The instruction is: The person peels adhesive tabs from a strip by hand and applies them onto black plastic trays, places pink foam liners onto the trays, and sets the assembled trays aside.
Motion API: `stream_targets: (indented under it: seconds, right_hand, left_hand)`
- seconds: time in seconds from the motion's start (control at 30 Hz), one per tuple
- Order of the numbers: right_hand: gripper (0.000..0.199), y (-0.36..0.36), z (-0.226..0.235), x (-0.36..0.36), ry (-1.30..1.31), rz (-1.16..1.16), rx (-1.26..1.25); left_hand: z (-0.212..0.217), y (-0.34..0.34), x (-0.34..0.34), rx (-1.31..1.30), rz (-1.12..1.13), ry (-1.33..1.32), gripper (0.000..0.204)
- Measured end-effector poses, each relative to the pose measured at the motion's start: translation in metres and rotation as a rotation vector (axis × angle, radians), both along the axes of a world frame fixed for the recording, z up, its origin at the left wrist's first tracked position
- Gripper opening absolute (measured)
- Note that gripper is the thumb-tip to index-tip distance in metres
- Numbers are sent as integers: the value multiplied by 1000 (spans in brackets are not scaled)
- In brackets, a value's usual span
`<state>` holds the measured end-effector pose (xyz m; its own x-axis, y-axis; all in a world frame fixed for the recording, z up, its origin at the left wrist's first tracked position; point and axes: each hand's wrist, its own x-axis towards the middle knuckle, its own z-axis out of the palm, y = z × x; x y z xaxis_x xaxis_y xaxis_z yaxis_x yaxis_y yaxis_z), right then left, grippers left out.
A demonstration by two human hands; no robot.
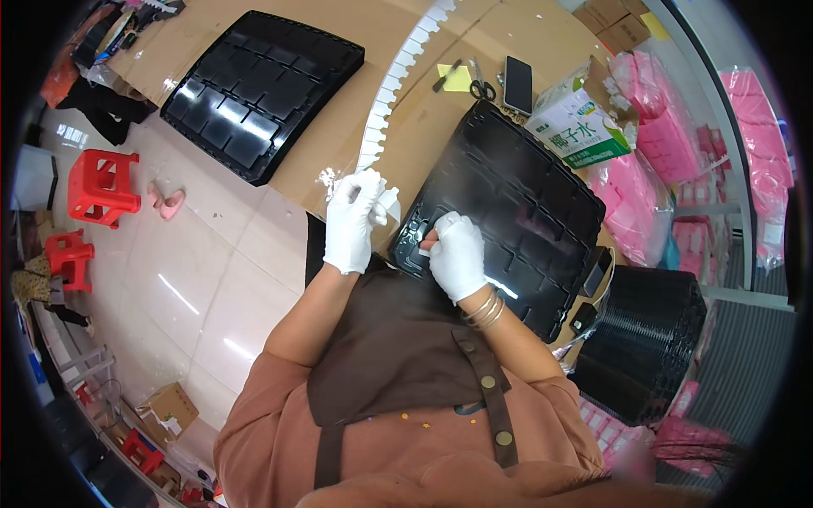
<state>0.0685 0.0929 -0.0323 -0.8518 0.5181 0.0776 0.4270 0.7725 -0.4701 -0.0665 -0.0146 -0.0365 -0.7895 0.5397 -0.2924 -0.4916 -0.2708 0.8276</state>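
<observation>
My left hand (349,224), in a white glove, is closed with its fingertips pinched at the lower end of a long white notched strip (391,85). A pale curled piece of backing (389,203) sticks out beside those fingers. My right hand (458,256) is gloved too, with bare fingertips showing. Its fingers are bent together over the near left corner of a glossy black plastic tray (517,207), and a small white piece (424,251) shows at their tips. The palm side of both hands is hidden.
Another black tray (258,93) lies across the table. White scraps (329,179) sit at the table edge. Beyond my tray are scissors (482,85), a phone (517,85) and a carton (578,118). Stacked black trays (639,343) stand at right; red stools (103,188) are on the floor at left.
</observation>
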Motion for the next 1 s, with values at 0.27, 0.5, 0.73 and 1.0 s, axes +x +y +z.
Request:
stream_targets:
  seconds: [0.27,0.5,0.73,1.0]
  right_hand:
    - [24,0,18,32,395,48,-168]
    - [9,3,3,9,-21,3,-49]
    - [8,-6,7,4,-92,-29,71]
    - [11,1,29,34,478,-209,-573]
  left_hand:
    - [7,-5,9,0,-44,55,16]
    - [13,-2,14,-52,-61,87,14]
    - [2,-6,16,-19,-29,59,12]
    - [10,-11,18,-40,-71,92,15]
